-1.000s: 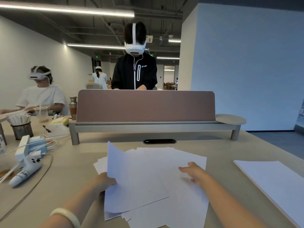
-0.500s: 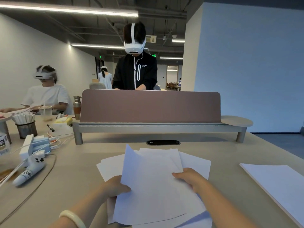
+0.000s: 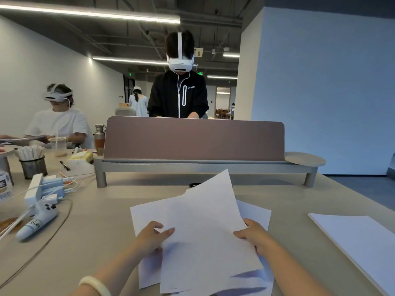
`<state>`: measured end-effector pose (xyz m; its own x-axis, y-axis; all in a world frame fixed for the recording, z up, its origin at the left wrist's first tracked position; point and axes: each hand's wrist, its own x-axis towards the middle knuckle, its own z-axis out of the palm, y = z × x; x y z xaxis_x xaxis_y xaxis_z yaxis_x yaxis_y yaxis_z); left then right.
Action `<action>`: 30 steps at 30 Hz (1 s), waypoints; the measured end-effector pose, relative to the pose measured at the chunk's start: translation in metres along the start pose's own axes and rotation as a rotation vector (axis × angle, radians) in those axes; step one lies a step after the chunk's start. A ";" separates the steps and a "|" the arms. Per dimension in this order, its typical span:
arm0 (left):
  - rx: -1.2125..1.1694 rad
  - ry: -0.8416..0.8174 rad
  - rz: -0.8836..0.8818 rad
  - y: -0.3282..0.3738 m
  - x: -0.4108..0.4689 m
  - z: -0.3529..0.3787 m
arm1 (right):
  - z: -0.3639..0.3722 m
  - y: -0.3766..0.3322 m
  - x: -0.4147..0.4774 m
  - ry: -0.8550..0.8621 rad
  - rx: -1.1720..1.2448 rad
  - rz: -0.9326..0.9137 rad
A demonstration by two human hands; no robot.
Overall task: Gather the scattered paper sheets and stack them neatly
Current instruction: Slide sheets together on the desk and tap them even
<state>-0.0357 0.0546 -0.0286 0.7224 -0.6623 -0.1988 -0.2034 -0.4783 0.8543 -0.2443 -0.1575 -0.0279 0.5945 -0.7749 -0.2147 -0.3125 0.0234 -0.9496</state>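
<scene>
From my feed, the bundle of loose paper sheets (image 3: 205, 227) sits at six o'clock in the view, on the beige table (image 3: 102, 231) directly in front of the body. Both forearms come up from the bottom edge and converge on it. My left hand (image 3: 152, 238) takes the left edge of the uppermost sheets at about seven o'clock, a finger and the thumb lying on the top face and the other fingers curled underneath, so it is pinching the paper. A pale bangle (image 3: 95, 284) circles that wrist. My right hand (image 3: 254, 236) takes the opposite edge at about five o'clock, thumb on top and pointing inward, fingers wrapped under the sheets, also pinching them. The held sheets tilt up off the table, their far corner pointing toward twelve o'clock, where it overlaps the rail of the brown desk divider (image 3: 192, 139). More sheets lie flat and fanned out beneath the raised ones, touching them. A squared stack of white paper (image 3: 359, 242) rests at four o'clock, well apart from the hands. At nine o'clock a white handheld controller (image 3: 37, 218) lies among cables, with a mesh pen cup (image 3: 33, 166) beyond it
</scene>
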 end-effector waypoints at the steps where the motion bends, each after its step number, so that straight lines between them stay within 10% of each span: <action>1: -0.046 0.030 -0.005 -0.001 0.000 -0.001 | -0.004 0.002 -0.001 0.003 0.043 0.001; 6: -0.180 0.208 -0.015 -0.007 0.006 -0.007 | -0.022 0.010 -0.002 0.006 0.248 -0.006; 11: -0.559 -0.078 0.008 0.010 -0.004 -0.007 | -0.025 0.006 -0.010 -0.010 0.390 -0.110; 30: -0.495 0.117 0.560 0.069 -0.014 -0.031 | -0.013 -0.063 -0.040 -0.110 0.176 -0.394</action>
<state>-0.0389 0.0492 0.0479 0.6691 -0.6516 0.3574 -0.2600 0.2452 0.9339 -0.2580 -0.1364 0.0438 0.7212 -0.6746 0.1572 0.0791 -0.1453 -0.9862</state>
